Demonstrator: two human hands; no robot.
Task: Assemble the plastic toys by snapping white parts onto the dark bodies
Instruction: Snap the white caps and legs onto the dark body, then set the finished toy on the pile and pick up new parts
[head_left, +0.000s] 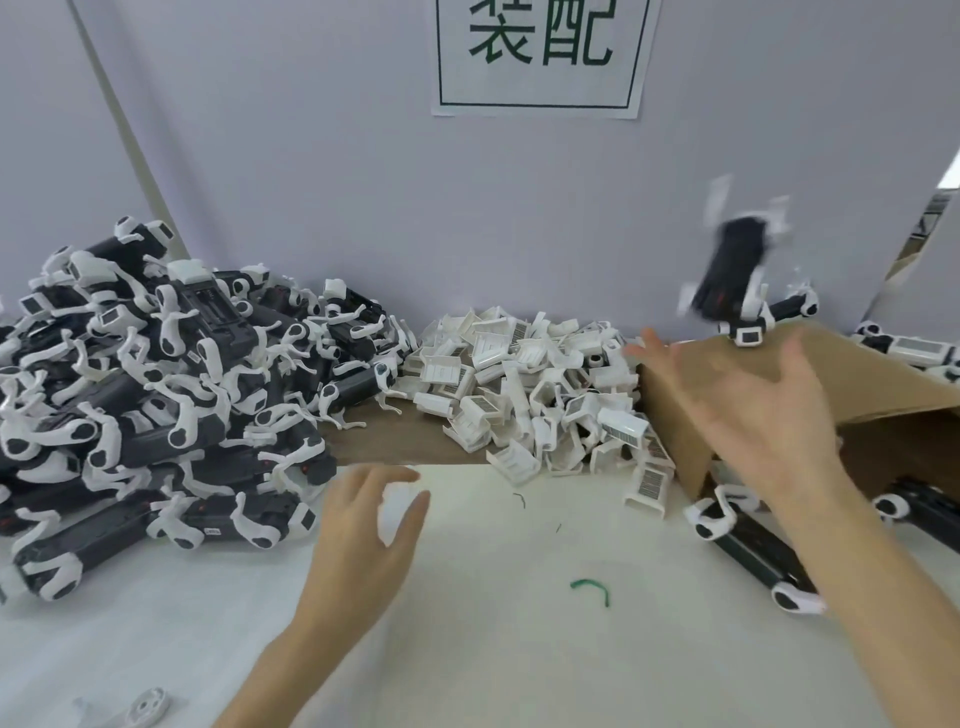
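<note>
From the head camera, a white surface (493, 649) carries a big heap of dark bodies (156, 395) already fitted with white limbs on the left, piled against the pale back wall. Just beside it, toward the middle, lies a mound of loose white parts (535, 384), many bearing barcode labels. The left hand (363, 530) hovers low over the surface near the heap's front edge, its grip loose, fingers and thumb apart and curved around a blurred white shape; whether it holds that piece I cannot tell. The right hand (748, 405) is raised with fingers spread wide, its grip empty, in front of a cardboard box flap (883, 384). Above that hand an assembled toy (732, 270) is in mid-air, blurred, tilted, clear of the fingers. More finished toys (748, 551) lie at the right by the box. A green twist of wire (589, 590) rests on the surface, and a printed sign (540, 57) hangs on the wall.
</note>
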